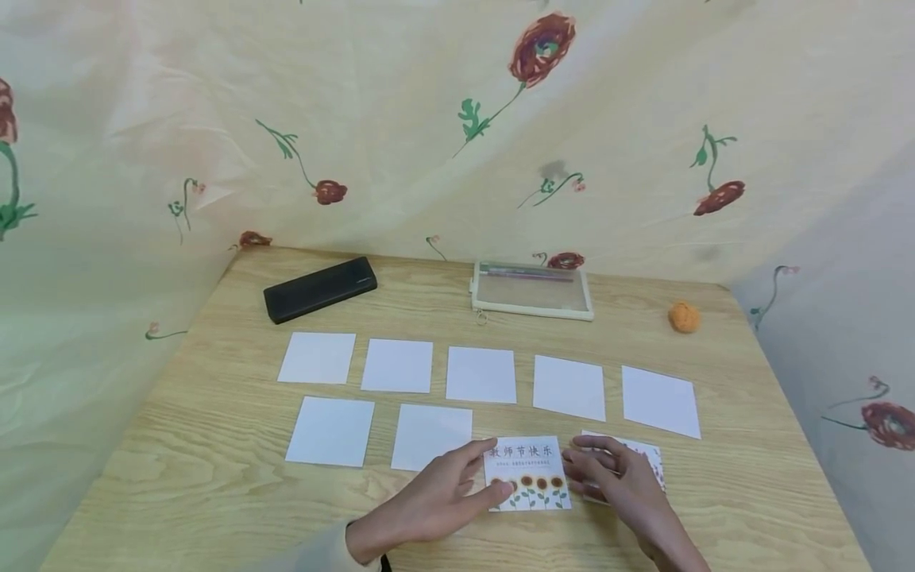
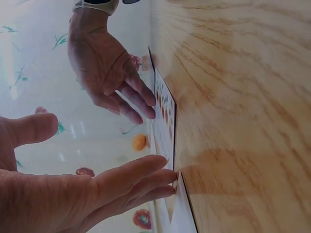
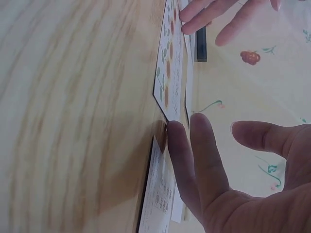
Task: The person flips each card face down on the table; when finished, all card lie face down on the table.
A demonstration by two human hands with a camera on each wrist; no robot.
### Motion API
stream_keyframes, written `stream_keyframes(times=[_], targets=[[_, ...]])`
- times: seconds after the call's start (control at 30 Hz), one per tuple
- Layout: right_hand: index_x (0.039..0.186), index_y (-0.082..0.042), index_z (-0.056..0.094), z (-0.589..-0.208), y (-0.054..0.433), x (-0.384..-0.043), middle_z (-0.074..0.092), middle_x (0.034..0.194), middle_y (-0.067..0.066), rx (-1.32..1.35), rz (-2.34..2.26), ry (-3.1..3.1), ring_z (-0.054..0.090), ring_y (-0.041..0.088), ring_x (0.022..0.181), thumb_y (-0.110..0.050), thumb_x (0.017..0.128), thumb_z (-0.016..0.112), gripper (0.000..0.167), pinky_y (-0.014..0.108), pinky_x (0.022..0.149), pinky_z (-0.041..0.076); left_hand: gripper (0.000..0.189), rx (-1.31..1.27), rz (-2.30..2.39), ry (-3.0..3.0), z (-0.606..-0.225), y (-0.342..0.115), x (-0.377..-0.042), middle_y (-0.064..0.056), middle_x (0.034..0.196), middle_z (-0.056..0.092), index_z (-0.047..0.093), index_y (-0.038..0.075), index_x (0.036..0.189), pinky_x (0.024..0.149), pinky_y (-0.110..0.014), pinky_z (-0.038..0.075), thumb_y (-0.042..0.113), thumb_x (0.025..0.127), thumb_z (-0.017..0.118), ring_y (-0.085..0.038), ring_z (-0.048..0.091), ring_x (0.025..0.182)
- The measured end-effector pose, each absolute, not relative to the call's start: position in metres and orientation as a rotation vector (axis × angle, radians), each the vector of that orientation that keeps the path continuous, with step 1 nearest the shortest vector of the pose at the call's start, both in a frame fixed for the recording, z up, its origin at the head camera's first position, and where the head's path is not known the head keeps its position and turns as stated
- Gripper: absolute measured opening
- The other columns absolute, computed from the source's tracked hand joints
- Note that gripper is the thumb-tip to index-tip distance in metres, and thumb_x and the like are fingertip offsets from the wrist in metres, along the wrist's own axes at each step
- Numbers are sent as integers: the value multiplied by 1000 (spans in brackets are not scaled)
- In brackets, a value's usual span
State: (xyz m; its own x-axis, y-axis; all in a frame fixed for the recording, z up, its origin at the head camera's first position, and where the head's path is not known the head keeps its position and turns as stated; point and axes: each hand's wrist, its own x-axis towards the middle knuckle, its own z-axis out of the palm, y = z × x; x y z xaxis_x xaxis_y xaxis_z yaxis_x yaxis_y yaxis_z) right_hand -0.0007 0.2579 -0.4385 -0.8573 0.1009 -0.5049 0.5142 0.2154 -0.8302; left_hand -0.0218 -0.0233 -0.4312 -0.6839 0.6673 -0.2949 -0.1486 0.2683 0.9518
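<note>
A sunflower card [image 1: 529, 477] with a line of Chinese characters lies face up on the table between the two hands. At its left edge is my left hand [image 1: 446, 492], with fairly straight fingers and the thumb over the card in the head view. My right hand [image 1: 618, 481] is at the card's right edge; its fingertips touch down near that corner in the right wrist view. Beneath the right hand lies a second printed card [image 1: 654, 461] with pink marks, partly hidden by the hand. Neither hand grips anything.
Five blank white cards form a back row, including a middle card [image 1: 481, 375]; two more, one at left [image 1: 330, 430], lie in front. Behind are a black case [image 1: 320, 289], a clear zip pouch [image 1: 532, 290] holding pens, and an orange ball-like object [image 1: 684, 317]. Flowered cloth [image 1: 400, 119] surrounds the table.
</note>
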Motion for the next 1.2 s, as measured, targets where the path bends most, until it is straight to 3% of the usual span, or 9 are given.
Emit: stream_keyframes(times=[0.57, 0.77, 1.03, 1.2], targets=[[143, 6, 52, -441, 256, -1, 73, 129, 21, 622, -1670, 2136, 77, 24, 107, -19, 105, 64, 48, 33, 85, 65, 72, 456, 1491, 1877, -432, -17, -22, -18, 169, 33, 31, 6, 163, 113, -45, 51, 43, 107, 56, -43, 46, 149], [145, 6, 50, -440, 256, -1, 71, 133, 23, 630, -1684, 2129, 76, 23, 107, -20, 105, 62, 49, 33, 84, 65, 74, 468, 1469, 1887, -433, -17, -21, -15, 169, 34, 31, 9, 164, 112, -45, 53, 49, 106, 55, -42, 47, 148], [146, 1, 52, -433, 258, -3, 73, 132, 14, 610, -1693, 2129, 75, 15, 100, -27, 106, 61, 50, 29, 82, 64, 71, 467, 1479, 1873, -431, -16, -19, -14, 169, 34, 32, 9, 163, 112, -44, 53, 43, 106, 58, -42, 44, 150], [143, 4, 55, -430, 258, -6, 76, 119, 6, 550, -1744, 2079, 73, 14, 95, -23, 106, 61, 46, 27, 83, 63, 69, 477, 1496, 1826, -432, -14, -20, -14, 168, 35, 33, 11, 162, 114, -48, 51, 42, 106, 58, -44, 41, 152]])
